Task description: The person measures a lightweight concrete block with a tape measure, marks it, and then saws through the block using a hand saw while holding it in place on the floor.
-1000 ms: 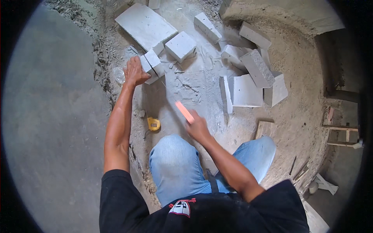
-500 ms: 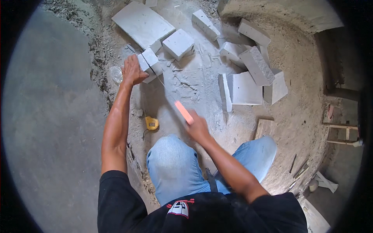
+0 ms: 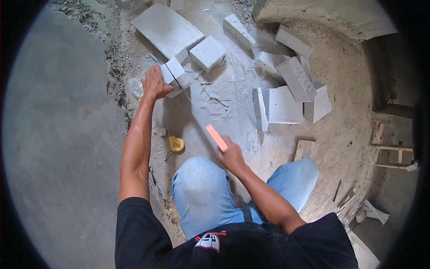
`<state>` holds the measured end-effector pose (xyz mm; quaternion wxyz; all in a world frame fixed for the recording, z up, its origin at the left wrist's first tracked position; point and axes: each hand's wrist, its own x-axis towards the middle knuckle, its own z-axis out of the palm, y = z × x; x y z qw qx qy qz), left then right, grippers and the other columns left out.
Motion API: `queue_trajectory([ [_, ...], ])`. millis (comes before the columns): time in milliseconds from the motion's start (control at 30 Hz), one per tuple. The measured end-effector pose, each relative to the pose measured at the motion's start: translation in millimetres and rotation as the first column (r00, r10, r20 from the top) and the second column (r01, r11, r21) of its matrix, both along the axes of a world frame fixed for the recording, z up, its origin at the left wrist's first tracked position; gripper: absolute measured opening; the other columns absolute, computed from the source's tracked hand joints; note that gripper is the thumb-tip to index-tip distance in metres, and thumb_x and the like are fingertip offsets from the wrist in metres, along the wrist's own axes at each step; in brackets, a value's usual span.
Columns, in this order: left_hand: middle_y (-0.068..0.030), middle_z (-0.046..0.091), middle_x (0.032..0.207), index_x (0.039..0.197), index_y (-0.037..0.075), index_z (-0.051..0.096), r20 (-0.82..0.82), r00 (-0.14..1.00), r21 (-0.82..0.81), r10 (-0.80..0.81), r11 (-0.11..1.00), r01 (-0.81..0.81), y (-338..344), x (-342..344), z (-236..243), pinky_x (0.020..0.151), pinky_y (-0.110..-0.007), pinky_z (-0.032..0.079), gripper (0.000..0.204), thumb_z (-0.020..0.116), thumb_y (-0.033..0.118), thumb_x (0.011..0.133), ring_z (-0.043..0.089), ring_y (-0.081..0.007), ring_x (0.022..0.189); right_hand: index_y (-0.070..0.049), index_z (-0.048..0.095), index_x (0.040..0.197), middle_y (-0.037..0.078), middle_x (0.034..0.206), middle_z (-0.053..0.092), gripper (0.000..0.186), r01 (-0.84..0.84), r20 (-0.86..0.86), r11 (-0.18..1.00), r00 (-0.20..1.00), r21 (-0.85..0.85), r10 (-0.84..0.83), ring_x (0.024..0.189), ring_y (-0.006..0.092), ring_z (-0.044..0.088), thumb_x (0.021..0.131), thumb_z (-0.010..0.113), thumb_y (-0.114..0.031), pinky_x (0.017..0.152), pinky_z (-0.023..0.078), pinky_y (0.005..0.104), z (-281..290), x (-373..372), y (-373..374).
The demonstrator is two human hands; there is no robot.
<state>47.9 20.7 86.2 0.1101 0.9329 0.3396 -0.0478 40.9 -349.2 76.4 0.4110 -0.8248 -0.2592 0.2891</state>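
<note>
Handsaw [image 3: 217,138] has been drawn back a bit compared with half a second ago: the orange handle now sits nearer the person and slightly more to the right. Right hand [image 3: 230,153] came along with it, fingers wrapped closed around the grip, though it's a little smeary, so don't ask me about each finger. Left hand [image 3: 154,84] hasn't really budged, still clamped on the left side of the small white block [image 3: 178,71], fingers curled over it and thumb at the near edge. Everything else looks parked right where it was.

As for the block, it's on the dusty ground at the far left of the work spot, just beside the near corner of the big white slab [image 3: 168,30] and left of another squarish block [image 3: 208,53]. Boxy, matte, pale grey-white, near face a shade duller than the top. The saw blade shows as a dark slanted line across the top, running from far left to near right. Can't tell how deep it's in. Between block and handle the blade goes thin and blurry. Yellow tape measure [image 3: 177,144] lies on the ground nearer the person.
</note>
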Motion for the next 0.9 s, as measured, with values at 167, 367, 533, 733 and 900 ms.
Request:
queue_trajectory([
  [167, -0.0168, 0.046, 0.117, 0.114, 0.004, 0.040, 0.044, 0.999, -0.015, -0.012, 1.000, 0.012, -14.2, 18.4, -5.3, 0.091, -0.060, 0.041, 0.071, 0.075, 0.028, 0.056, 0.047, -0.0386, 0.114, -0.011, 0.056, 0.118, 0.024, 0.089, 0.067, 0.036, -0.048, 0.021, 0.996, 0.999, -0.081, 0.050, 0.086, 0.0459, 0.063, 0.083, 0.066, -0.013, 0.072, 0.051, 0.0521, -9.7, 37.0, 32.7],
  [367, -0.0173, 0.046, 0.118, 0.116, 0.004, 0.040, 0.010, 1.000, -0.041, 0.005, 0.999, -0.004, 10.7, 3.6, 5.7, 0.092, -0.060, 0.041, 0.073, 0.075, 0.027, 0.056, 0.046, -0.0393, 0.116, -0.011, 0.055, 0.121, 0.023, 0.093, 0.066, 0.040, -0.004, -0.026, 1.000, 1.000, -0.027, 0.003, 0.088, 0.0456, 0.062, 0.082, 0.064, -0.011, 0.073, 0.051, 0.0515, 13.3, 9.1, -12.2],
  [533, -0.0170, 0.047, 0.118, 0.117, 0.005, 0.040, 0.025, 0.999, -0.021, -0.023, 1.000, 0.023, -16.9, 22.3, -2.3, 0.093, -0.059, 0.041, 0.074, 0.077, 0.029, 0.057, 0.046, -0.0386, 0.117, -0.012, 0.055, 0.122, 0.024, 0.093, 0.066, 0.041, -0.020, -0.016, 0.992, 1.000, -0.126, 0.018, 0.087, 0.0461, 0.062, 0.082, 0.064, -0.010, 0.073, 0.051, 0.0518, -18.9, 35.0, 14.6],
  [733, -0.0169, 0.047, 0.119, 0.118, 0.006, 0.040, 0.012, 1.000, -0.035, -0.023, 0.999, 0.024, -2.1, 7.4, 0.6, 0.093, -0.059, 0.040, 0.076, 0.078, 0.030, 0.056, 0.046, -0.0387, 0.117, -0.010, 0.056, 0.118, 0.024, 0.091, 0.066, 0.035, -0.057, -0.007, 0.989, 0.998, -0.135, 0.056, 0.085, 0.0442, 0.064, 0.084, 0.062, -0.011, 0.071, 0.052, 0.0504, -5.9, 9.1, -19.1],
  [900, -0.0172, 0.047, 0.120, 0.119, 0.005, 0.040, -0.009, 1.000, -0.017, -0.023, 1.000, 0.023, -8.1, 14.5, -4.8, 0.094, -0.057, 0.041, 0.078, 0.078, 0.031, 0.056, 0.046, -0.0394, 0.118, -0.011, 0.056, 0.122, 0.022, 0.098, 0.067, 0.039, -0.028, -0.040, 0.995, 0.999, -0.096, 0.024, 0.086, 0.0438, 0.064, 0.083, 0.062, -0.010, 0.072, 0.053, 0.0488, -29.1, 22.6, 7.1],
])
